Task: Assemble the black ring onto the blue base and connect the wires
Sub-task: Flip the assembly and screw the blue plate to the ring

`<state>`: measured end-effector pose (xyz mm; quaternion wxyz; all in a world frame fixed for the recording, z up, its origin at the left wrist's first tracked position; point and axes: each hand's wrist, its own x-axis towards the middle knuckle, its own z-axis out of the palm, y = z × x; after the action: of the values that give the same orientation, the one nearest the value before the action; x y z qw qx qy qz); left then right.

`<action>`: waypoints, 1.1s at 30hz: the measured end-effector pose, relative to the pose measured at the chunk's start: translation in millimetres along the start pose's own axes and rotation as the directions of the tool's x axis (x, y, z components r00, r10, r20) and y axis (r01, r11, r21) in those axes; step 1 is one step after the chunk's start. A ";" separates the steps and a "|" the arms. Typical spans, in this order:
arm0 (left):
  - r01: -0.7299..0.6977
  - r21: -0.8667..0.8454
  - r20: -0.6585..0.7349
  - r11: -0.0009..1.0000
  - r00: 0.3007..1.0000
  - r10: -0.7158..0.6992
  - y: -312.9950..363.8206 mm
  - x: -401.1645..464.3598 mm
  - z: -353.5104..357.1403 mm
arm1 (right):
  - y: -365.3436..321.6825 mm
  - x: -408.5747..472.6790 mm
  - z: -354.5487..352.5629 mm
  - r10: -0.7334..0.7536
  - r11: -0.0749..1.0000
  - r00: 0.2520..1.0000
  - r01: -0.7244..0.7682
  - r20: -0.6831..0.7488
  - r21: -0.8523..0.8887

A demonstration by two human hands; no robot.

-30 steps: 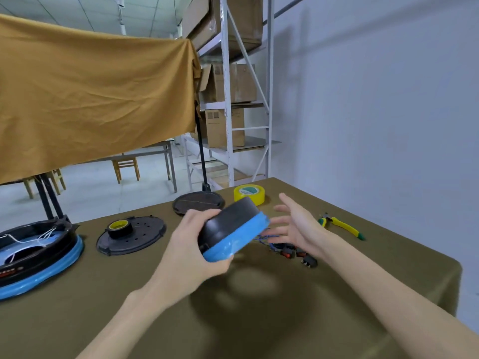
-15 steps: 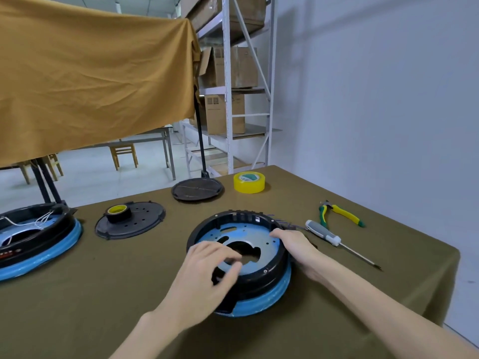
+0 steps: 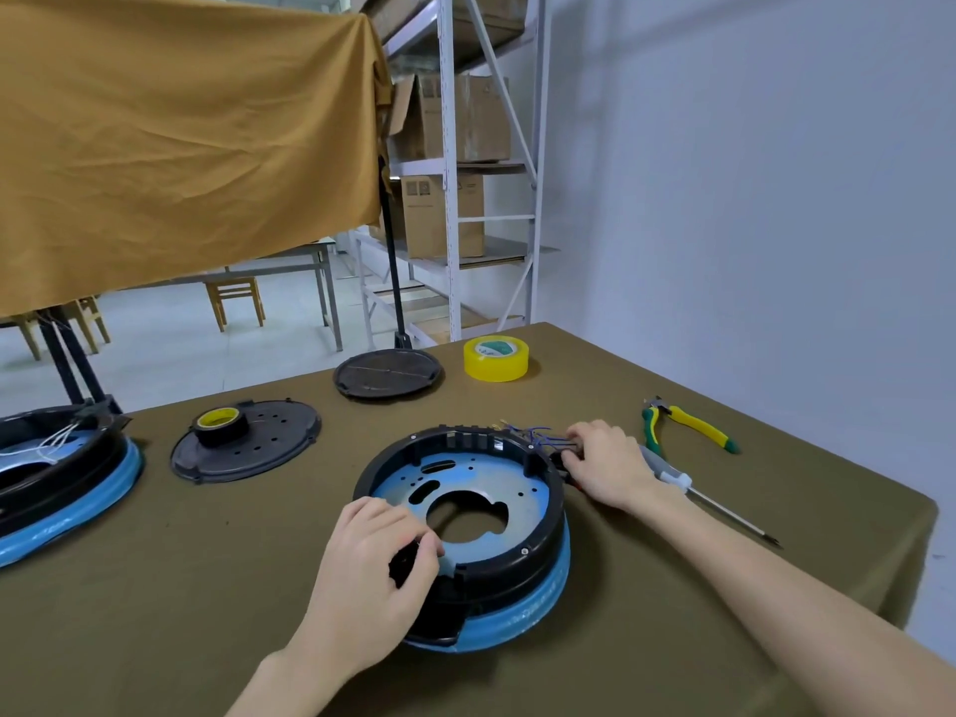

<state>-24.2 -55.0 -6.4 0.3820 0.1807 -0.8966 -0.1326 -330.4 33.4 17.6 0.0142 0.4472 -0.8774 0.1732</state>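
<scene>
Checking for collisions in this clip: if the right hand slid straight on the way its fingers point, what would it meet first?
The right hand points left-away, fingers at the blue wires. Next would likely be the black ring wall beside them; depth is unclear.

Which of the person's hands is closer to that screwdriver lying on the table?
The right hand: it lies right beside the screwdriver handle. The left hand grips the black ring on its opposite, near-left side.
</scene>
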 end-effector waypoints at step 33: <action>0.109 0.071 0.177 0.992 0.977 -0.120 16.6 36.6 -18.8 | -58.3 -13.2 -25.1 -0.086 0.949 0.962 0.000 0.260 0.315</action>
<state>-37.7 -57.5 35.8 0.2849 0.2308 -0.9193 -0.1431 -279.8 20.2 55.8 -0.1728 0.4824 -0.8226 0.2464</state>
